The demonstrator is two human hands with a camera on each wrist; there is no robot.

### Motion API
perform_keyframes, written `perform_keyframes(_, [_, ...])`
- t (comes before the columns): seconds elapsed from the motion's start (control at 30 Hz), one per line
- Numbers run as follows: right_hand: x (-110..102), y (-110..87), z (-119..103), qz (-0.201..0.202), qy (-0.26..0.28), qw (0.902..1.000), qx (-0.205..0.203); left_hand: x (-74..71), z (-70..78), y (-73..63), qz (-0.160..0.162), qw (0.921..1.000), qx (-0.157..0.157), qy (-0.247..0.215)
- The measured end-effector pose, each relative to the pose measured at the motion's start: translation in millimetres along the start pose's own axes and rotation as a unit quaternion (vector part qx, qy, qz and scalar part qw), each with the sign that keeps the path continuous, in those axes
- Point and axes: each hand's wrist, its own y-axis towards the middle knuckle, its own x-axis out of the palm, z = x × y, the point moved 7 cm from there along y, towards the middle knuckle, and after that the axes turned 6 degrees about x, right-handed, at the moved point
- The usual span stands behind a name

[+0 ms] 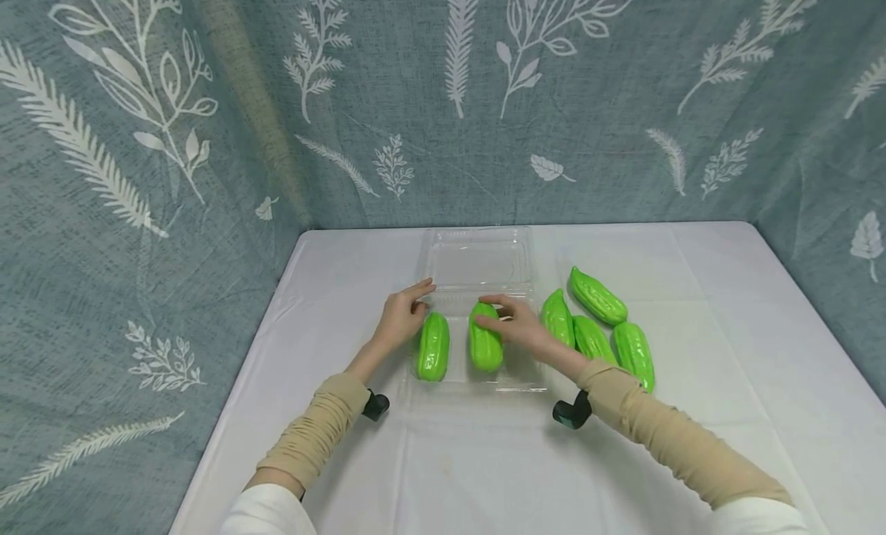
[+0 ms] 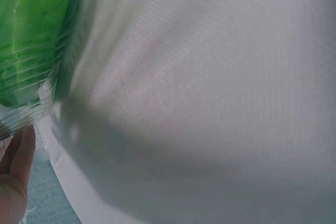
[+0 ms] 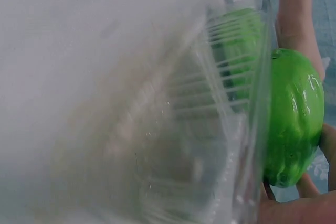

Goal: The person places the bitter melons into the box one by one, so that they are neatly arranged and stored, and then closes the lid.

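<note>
My right hand [image 1: 521, 326] grips a glossy green bitter melon [image 1: 486, 343] over the right half of a clear plastic clamshell box [image 1: 457, 383]. In the right wrist view this bitter melon [image 3: 295, 124] shows above the box's near rim, with the fingers round its far end. Another bitter melon [image 1: 434, 347] lies lengthwise in the left part of the box. My left hand [image 1: 401, 317] is at the box's back left corner. In the left wrist view its fingers [image 2: 23, 153] look straight and touch the ribbed plastic wall [image 2: 31, 82].
The box's clear lid [image 1: 479, 260] lies opened back toward the curtain [image 1: 429, 174]. Right of the box, several loose bitter melons [image 1: 598, 297] lie grouped on the white tablecloth [image 1: 720, 350], close to my right forearm.
</note>
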Motion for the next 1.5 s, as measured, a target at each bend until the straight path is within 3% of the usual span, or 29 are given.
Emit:
perform_keyframes(0.6, [19,6.4,6,0.026,-0.022,0.9994,-0.004,1.3,-0.7,0.5,-0.002,1.0,-0.006,0.0])
perform_keyframes(1.17, [31,8.3,-3,0.064,-0.03,0.9972,-0.025,1.9,-1.2,1.3,-0.01,0.9997,-0.021,0.003])
perform_keyframes(1.5, [40,4.7,-5,0.05,-0.025,0.9969,-0.056,2.2,-1.4,0.9,-0.011,0.9998,-0.016,0.003])
